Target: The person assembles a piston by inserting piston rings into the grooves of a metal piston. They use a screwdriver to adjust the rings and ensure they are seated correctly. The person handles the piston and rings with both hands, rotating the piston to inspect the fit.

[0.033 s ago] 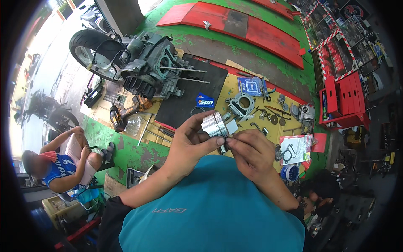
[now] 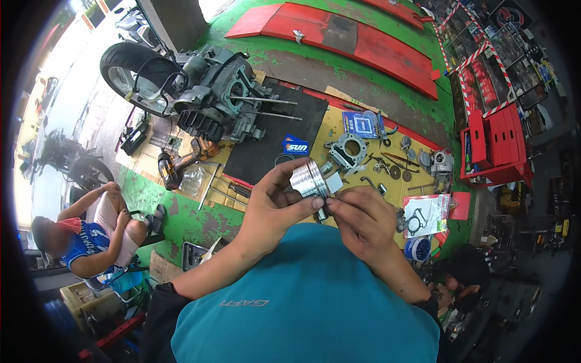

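A shiny silver piston (image 2: 307,179) with ring grooves round one end is held up before my chest. My left hand (image 2: 275,199) wraps round it, fingers behind and thumb along its near side. Thumb and fingertips of my right hand (image 2: 362,216) are pinched together against the piston's grooved edge; whether they also grip a thin ring there is hidden. Beyond the hands, on the cardboard, lie a cylinder block (image 2: 347,151) and a blue card (image 2: 295,145). Farther left stands the engine (image 2: 221,91), with long studs sticking out of its open side.
An orange-and-black cordless drill (image 2: 184,160) lies left of a black mat (image 2: 308,118). Gears, bolts and a packaged gasket (image 2: 417,219) are spread to the right, near a red tool cabinet (image 2: 493,145). One person (image 2: 100,242) sits at left; another's dark-haired head (image 2: 466,266) is at lower right.
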The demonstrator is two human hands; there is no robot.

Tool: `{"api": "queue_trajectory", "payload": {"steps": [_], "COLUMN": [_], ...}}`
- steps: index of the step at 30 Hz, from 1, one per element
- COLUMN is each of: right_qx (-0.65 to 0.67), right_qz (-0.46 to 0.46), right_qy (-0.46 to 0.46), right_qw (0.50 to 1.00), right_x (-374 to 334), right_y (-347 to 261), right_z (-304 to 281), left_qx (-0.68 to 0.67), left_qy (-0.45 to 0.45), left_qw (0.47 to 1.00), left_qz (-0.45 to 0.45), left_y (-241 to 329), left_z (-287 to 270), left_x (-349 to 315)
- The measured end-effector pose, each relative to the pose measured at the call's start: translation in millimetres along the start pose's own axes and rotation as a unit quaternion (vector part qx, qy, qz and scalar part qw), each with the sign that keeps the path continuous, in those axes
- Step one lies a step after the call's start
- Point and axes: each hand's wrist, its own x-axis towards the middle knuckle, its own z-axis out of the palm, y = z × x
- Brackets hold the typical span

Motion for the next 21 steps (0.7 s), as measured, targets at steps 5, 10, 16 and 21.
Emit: {"api": "queue_trajectory", "payload": {"steps": [5, 10, 16, 21], "right_qx": [0.028, 0.049, 0.051, 0.011], "right_qz": [0.024, 0.039, 0.043, 0.028], "right_qy": [-0.005, -0.002, 0.002, -0.017], "right_qw": [0.999, 0.998, 0.998, 0.999], "right_x": [0.7, 1.4, -0.9, -0.1], "right_y": [-1.4, -2.0, -0.1, -0.9], "right_z": [-3.3, -3.5, -2.8, -4.1], "left_qx": [-0.009, -0.034, -0.039, -0.027], "left_qy": [-0.013, -0.006, -0.007, -0.005], "left_qw": [1.0, 0.999, 0.999, 0.999], "left_qz": [0.019, -0.014, -0.033, -0.027], "left_y": [-1.1, 1.3, 1.3, 0.4], "left_z": [0.2, 2.0, 3.4, 3.5], "left_x": [2.0, 1.1, 1.1, 1.1]}}
